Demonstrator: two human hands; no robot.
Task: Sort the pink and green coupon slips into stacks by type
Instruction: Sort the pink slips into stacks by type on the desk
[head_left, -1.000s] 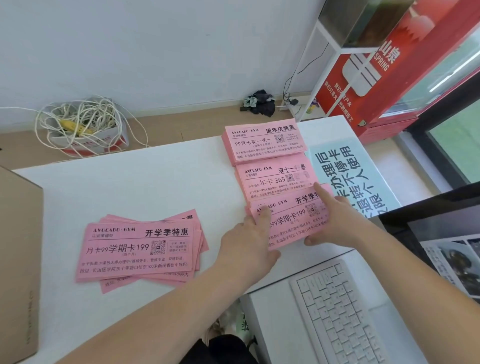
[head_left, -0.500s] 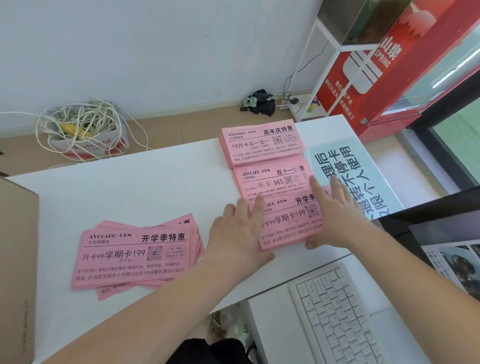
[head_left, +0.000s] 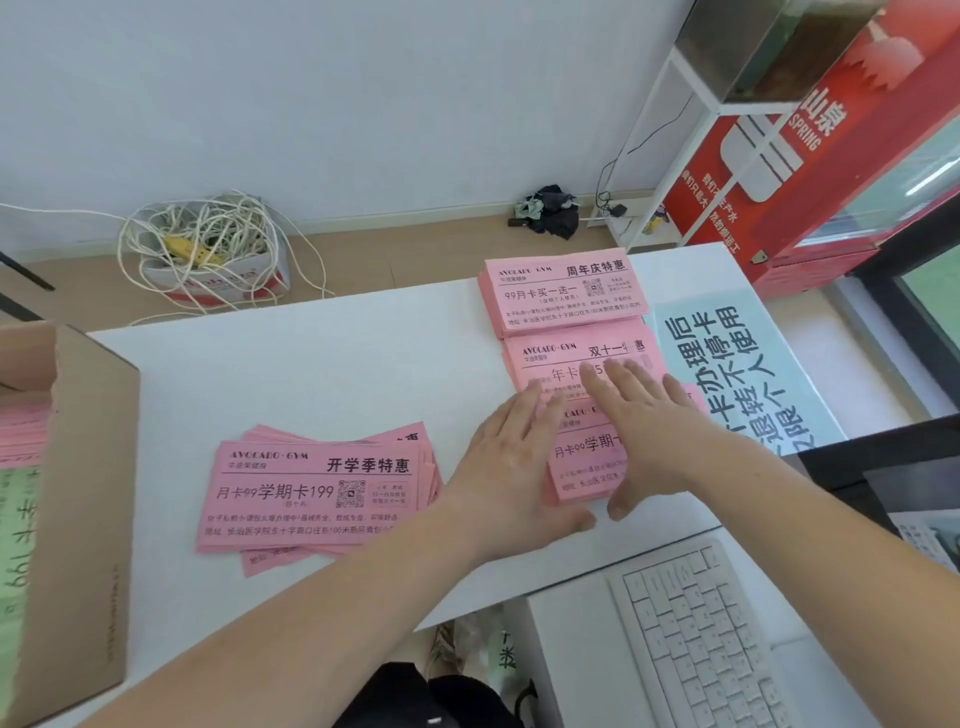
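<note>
Poster: Box (head_left: 88, 467) on the left shows way more than half a second ago, so the view has swung that way. Both hands have slid forward too. Left hand (head_left: 511, 457) now lies flat at the left edge of the near stack (head_left: 587, 457), and right hand (head_left: 654, 431) lies flat over its right half. Fingertips of both reach onto the middle stack (head_left: 561, 358). Fingers are straight, nothing pinched or curled round, just resting on paper.

Reply: Which way do the slips run?

Poster: Every pink one on the white table (head_left: 311, 374) lies long side left-to-right, print upright to the wearer. The loose pile (head_left: 311, 493) sits front-left, fanned and a bit crooked, well apart from the three stacks. Those go in a column on the right: far stack (head_left: 561, 296), middle, near, each close against the next.

Reply: And the green ones?

Poster: Only a strip of green slips (head_left: 15, 530) inside the box, print running sideways, cut off by the frame edge. The hands hide where the middle and near stacks meet, so I can't tell if they overlap. The right hand also covers most of the near stack's text and part of the middle one's number.
</note>
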